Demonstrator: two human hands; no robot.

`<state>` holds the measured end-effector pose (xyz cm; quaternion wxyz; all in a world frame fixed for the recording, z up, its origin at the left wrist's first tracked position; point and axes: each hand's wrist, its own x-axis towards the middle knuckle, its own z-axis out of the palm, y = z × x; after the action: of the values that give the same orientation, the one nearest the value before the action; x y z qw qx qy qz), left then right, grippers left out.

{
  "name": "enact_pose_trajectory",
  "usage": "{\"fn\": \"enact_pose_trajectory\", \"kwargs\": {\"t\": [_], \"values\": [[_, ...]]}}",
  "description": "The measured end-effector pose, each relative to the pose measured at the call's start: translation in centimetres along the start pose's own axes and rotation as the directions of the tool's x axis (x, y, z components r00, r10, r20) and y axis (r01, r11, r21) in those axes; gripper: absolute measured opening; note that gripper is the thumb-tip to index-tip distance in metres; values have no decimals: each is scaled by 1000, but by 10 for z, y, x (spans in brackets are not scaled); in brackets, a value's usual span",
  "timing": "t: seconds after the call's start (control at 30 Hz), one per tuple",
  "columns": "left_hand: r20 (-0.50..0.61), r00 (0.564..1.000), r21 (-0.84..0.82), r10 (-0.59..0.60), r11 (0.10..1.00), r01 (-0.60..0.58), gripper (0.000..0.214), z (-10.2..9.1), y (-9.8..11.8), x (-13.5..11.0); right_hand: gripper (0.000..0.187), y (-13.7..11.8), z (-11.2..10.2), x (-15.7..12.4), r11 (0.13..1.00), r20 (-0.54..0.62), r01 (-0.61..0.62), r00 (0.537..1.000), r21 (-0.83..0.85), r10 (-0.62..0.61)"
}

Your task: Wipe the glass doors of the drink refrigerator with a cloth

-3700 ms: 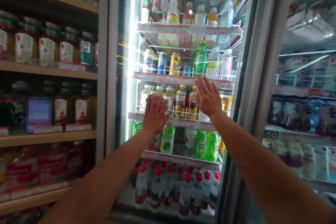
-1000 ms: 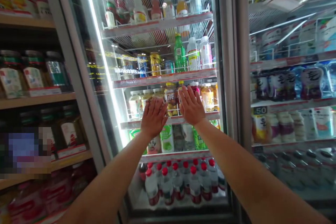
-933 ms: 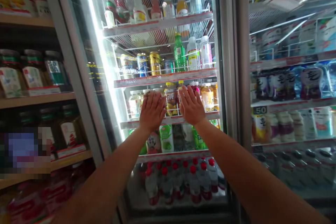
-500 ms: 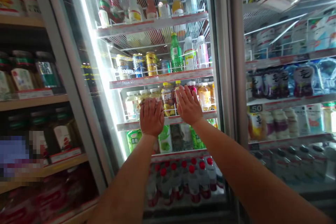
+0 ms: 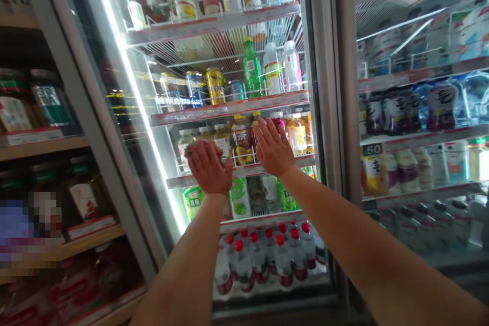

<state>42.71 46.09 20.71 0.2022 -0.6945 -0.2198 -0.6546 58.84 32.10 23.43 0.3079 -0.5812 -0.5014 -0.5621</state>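
Both hands are held up, palms forward, at the glass door of a lit drinks fridge (image 5: 324, 127). My left hand (image 5: 210, 167) has its fingers stretched out, with a faint hand reflection beside the fingertips, and covers part of a shelf of bottles. Slightly higher, my right hand (image 5: 274, 148) lies flat with fingers spread and nothing visible in it. Between the hands stands a bottle with a yellow cap (image 5: 241, 137). A green bottle (image 5: 252, 69) and a gold can (image 5: 215, 86) are on the shelf above. My palms are hidden.
Red-capped bottles (image 5: 282, 260) fill the bottom of the fridge. To the right, another cooler holds dark purple bottles (image 5: 395, 108). On the left, a wooden shelf (image 5: 42, 146) carries dark-capped jars or bottles. A metal frame (image 5: 340, 86) runs between the coolers.
My left hand has shifted left and tilted, its fingers spreading a little. The right hand stays almost in place, while the view has shifted slightly.
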Motion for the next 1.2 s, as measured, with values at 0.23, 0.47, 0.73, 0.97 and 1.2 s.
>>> {"fn": "enact_pose_trajectory", "kwargs": {"t": [0.23, 0.47, 0.73, 0.97, 1.2], "values": [[-117, 992, -6, -49, 999, 48, 69, -1, -8, -6, 59, 1, -2, 0, 1000, 14, 0, 1000, 0, 0], [130, 957, -48, 259, 966, -255, 59, -12, -11, -8, 61, 0, -1, -1, 1000, 23, -9, 1000, 16, 9], [-174, 943, -22, -284, 958, 284, 68, -5, -15, -7, 63, 0, -3, -1, 999, 40, -15, 999, 41, 13], [101, 988, 11, 119, 993, -121, 65, -13, -30, -25, 59, 1, 0, -1, 1000, 17, -5, 1000, 19, 5], [148, 988, -18, 48, 999, -46, 69, -22, -26, -25, 63, 2, -3, -1, 998, 55, -16, 998, 60, 12]]}}
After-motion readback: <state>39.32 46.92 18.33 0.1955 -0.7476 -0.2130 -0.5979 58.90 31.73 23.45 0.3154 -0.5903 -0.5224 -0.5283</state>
